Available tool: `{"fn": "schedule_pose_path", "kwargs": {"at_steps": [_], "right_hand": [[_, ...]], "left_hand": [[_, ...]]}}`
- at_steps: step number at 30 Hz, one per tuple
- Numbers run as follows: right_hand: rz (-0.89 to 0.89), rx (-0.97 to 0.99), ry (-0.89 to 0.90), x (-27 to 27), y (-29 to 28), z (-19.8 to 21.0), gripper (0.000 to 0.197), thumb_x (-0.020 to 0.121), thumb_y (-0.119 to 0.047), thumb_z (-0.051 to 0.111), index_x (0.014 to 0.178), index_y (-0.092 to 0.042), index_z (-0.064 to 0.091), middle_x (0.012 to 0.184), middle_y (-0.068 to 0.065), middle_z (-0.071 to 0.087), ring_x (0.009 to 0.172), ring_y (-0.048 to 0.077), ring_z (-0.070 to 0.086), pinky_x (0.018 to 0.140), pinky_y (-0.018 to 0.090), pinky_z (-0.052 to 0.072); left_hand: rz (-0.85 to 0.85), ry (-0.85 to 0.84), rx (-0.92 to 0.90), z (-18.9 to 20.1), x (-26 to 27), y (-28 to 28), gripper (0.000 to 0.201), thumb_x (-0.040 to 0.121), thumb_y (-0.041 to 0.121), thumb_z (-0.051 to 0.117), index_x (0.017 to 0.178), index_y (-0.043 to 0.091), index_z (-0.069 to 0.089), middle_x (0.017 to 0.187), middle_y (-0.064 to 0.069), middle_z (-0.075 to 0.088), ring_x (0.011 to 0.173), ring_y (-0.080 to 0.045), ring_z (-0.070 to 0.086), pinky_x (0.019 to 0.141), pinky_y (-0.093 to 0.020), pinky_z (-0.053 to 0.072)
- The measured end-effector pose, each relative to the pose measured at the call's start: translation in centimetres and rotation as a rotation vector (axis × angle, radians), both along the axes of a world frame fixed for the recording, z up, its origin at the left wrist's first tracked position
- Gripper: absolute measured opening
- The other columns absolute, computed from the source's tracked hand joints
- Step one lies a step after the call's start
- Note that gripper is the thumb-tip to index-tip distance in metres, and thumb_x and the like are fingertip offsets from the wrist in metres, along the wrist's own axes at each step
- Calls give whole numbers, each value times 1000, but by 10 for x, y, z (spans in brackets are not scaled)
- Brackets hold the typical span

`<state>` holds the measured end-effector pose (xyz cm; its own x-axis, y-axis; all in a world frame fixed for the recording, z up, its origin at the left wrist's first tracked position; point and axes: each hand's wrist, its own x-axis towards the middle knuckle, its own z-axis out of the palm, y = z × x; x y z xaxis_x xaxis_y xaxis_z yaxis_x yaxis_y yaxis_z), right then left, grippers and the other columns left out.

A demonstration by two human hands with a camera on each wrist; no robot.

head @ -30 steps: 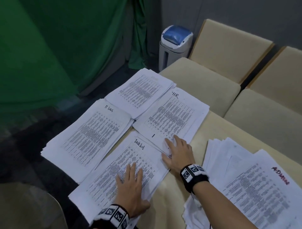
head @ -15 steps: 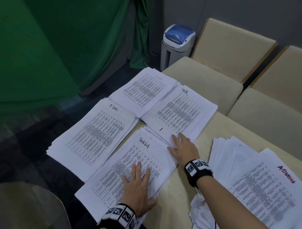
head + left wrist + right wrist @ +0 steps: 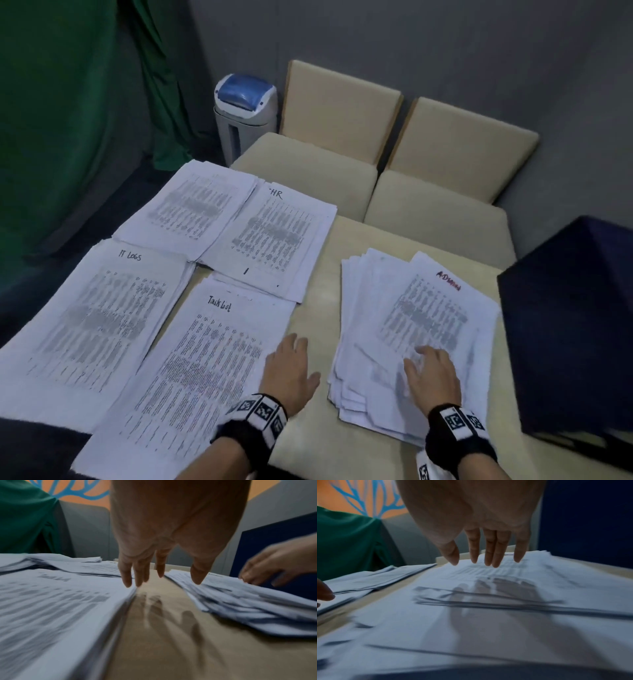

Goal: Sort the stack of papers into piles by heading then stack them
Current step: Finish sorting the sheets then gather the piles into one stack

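- Beige tabletop, four sorted piles left of loose pile.
- Right hand flat above loose pile, grip open, empty.
- Left hand open, empty, beside it.
- Square edges first; lift top sheet only.

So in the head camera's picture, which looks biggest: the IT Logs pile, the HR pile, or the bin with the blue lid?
1. IT Logs pile
2. HR pile
3. bin

The IT Logs pile lies nearer the camera, so its true size against the HR pile is unsure. The bin stands farthest away.
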<state>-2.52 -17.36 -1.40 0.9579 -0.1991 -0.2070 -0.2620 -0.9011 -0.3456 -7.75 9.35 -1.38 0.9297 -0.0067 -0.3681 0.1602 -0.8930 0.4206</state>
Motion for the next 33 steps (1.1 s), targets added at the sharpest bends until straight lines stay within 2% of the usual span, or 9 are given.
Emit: {"fn": "schedule_pose_path", "kwargs": {"at_steps": [5,9,12,18,21,23,26,30,33], "right_hand": [[-257,77,154,1,-72,-3,47,94,-39,59,130,-10,56,132,14,53,119,31,54,97,36,44],[-403,331,112,21,-107,-7,39,87,-35,74,113,-8,63,112,10,64,101,27,59,87,29,45],[-533,556,91,42,-117,-6,37,82,-31,80,107,-14,60,101,4,61,93,22,57,83,24,40],[-525,683,84,65,-123,-21,30,76,-31,85,86,-17,61,87,-1,67,84,24,65,82,34,55],[-397,644,5,68,-127,-25,23,84,-18,77,74,-17,56,71,-2,57,69,22,52,63,28,42],[-399,634,-63,65,-135,-24,9,90,-10,67,84,-15,62,76,1,57,73,22,51,64,26,38],[-577,699,-161,51,-149,-23,13,92,0,54,87,-9,61,80,6,58,76,25,51,67,27,38],[-756,615,-152,23,-162,-30,12,89,2,48,81,-4,55,81,19,59,78,32,54,72,36,43],[-779,555,-87,6,-167,-37,19,90,-1,51,72,-7,52,78,16,57,77,31,54,74,37,43]], "left_hand": [[-97,-30,-124,6,54,-67,48,95,35,55,135,12,43,134,-8,47,121,-25,50,100,-35,40],[24,22,32,4,97,-113,45,97,39,50,131,9,45,132,-10,50,121,-27,50,98,-36,43],[142,93,94,4,116,-133,45,98,41,47,128,8,43,128,-12,50,118,-32,53,93,-39,45],[221,-54,64,5,106,-141,22,99,32,47,102,11,54,93,-7,52,93,-33,60,71,-35,43],[170,-137,-6,12,92,-142,19,96,34,55,85,19,61,86,2,49,83,-25,60,66,-31,40],[126,-146,-185,14,87,-141,24,95,39,59,78,23,62,84,4,56,76,-15,61,66,-29,42],[190,-105,-298,8,90,-142,30,98,44,54,84,20,66,87,4,65,79,-11,63,71,-28,47],[261,-74,-169,-7,107,-158,15,95,30,57,96,15,60,102,-3,61,90,-21,59,74,-30,41],[199,-61,-55,-9,116,-177,33,92,39,60,110,11,56,114,-5,51,101,-24,55,84,-34,46]]}}
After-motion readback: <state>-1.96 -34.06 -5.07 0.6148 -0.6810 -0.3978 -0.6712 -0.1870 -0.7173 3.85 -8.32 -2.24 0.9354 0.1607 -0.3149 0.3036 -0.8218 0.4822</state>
